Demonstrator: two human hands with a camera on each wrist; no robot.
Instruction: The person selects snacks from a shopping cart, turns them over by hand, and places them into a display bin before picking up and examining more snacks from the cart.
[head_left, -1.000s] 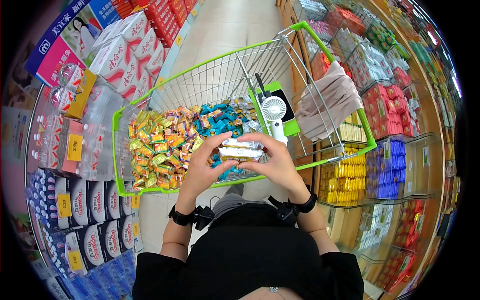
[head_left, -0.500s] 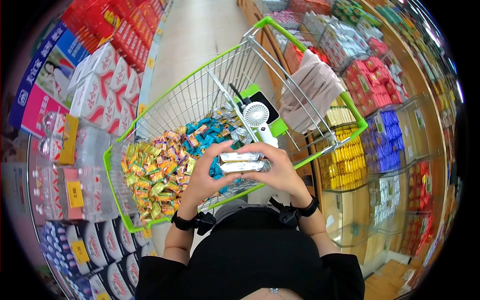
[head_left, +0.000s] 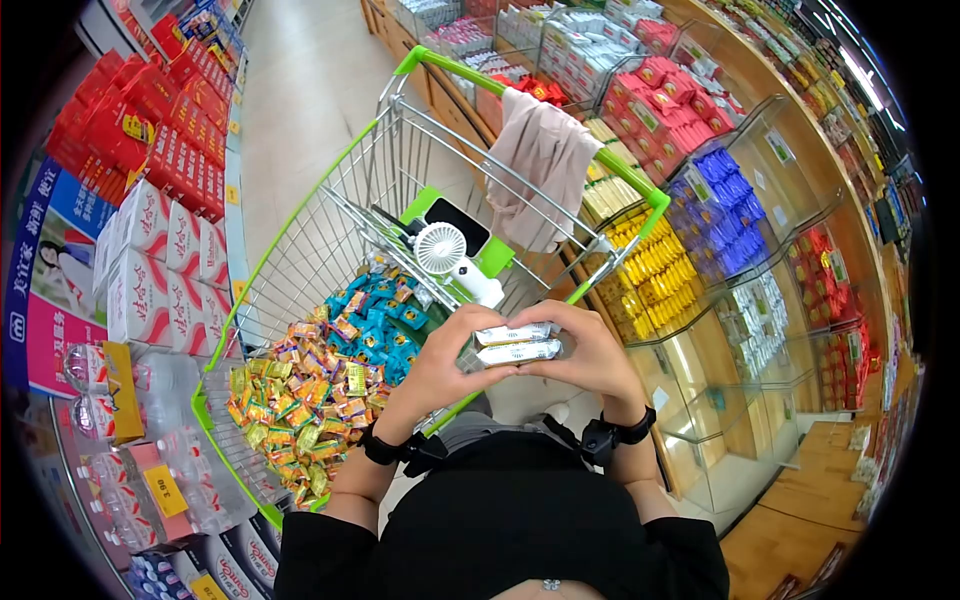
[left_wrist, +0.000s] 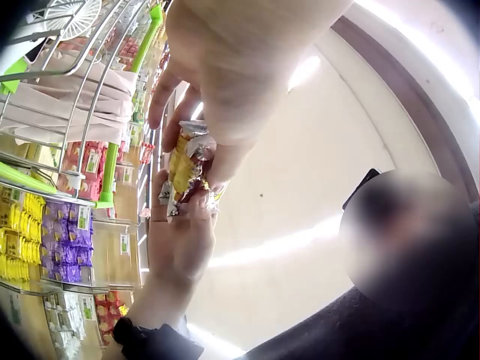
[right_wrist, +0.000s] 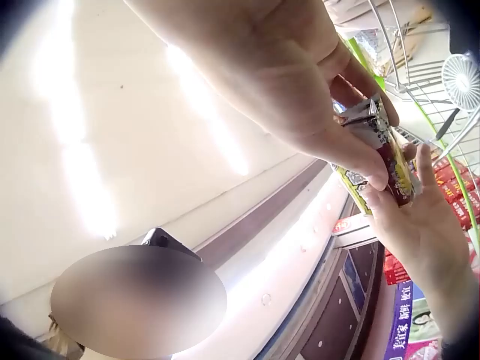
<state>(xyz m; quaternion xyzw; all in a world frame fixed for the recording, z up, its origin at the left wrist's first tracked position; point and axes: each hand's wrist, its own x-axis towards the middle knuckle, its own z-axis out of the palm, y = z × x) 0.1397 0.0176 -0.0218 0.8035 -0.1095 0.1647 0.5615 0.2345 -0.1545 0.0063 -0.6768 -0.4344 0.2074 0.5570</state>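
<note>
Both hands hold two small foil-wrapped snack packets (head_left: 518,353), one stacked beside the other, in front of the person's chest. In the head view the left hand (head_left: 452,358) grips their left ends and the right hand (head_left: 583,350) their right ends, thumbs on the near side and fingers on the far side. Silver edges face up; in the left wrist view the wrappers (left_wrist: 184,169) show yellow and dark red with crimped silver ends. The shopping cart (head_left: 630,178) with a green rim stands just beyond the hands, heaped with wrapped orange and yellow candies (head_left: 300,405) and blue ones (head_left: 385,318).
A white handheld fan (head_left: 441,250) and a phone (head_left: 460,222) sit on the cart's green child seat. A pale pink cloth (head_left: 540,165) hangs over its handle. Snack bins with yellow packets (head_left: 648,280) and purple packets (head_left: 715,210) line the right; drink cartons (head_left: 165,270) and bottles stand left.
The head view has turned rightward, so the cart and the left shelves shift left and more of the snack bins shows. Both hands keep their grip on the packets.
</note>
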